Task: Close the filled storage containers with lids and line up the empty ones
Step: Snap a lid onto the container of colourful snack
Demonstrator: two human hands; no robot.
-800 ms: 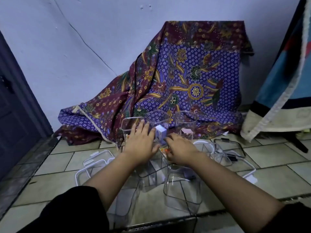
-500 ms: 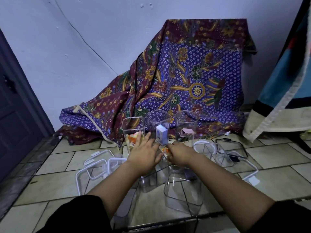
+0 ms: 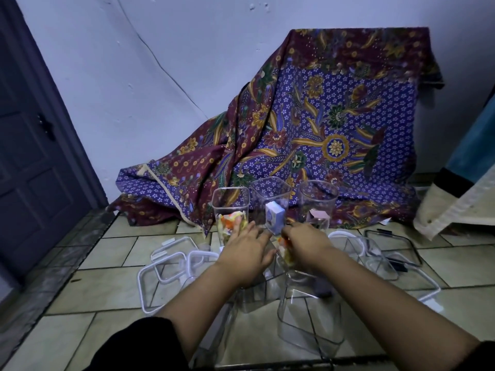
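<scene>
Three tall clear containers stand in a row by the cloth: the left container (image 3: 231, 207) holds colourful packets, the middle container (image 3: 270, 195) a blue-white box (image 3: 274, 218), the right container (image 3: 318, 202) a pinkish item. Just in front of the row, my left hand (image 3: 249, 254) lies palm down with spread fingers over a nearer clear container (image 3: 254, 297). Beside it, my right hand (image 3: 305, 245) is curled on a colourful packet (image 3: 285, 250). An empty clear container (image 3: 310, 319) stands nearest to me. What is under my palms is hidden.
White-rimmed lids (image 3: 171, 266) lie on the tiled floor at the left. More clear lids (image 3: 375, 253) and a black-rimmed lid (image 3: 393, 246) lie at the right. A patterned cloth (image 3: 321, 129) drapes behind the row. A dark door (image 3: 32, 156) is at the left.
Both hands have drawn back from the back row toward me. The left container with its colourful packets is now uncovered. The view has tilted slightly.
</scene>
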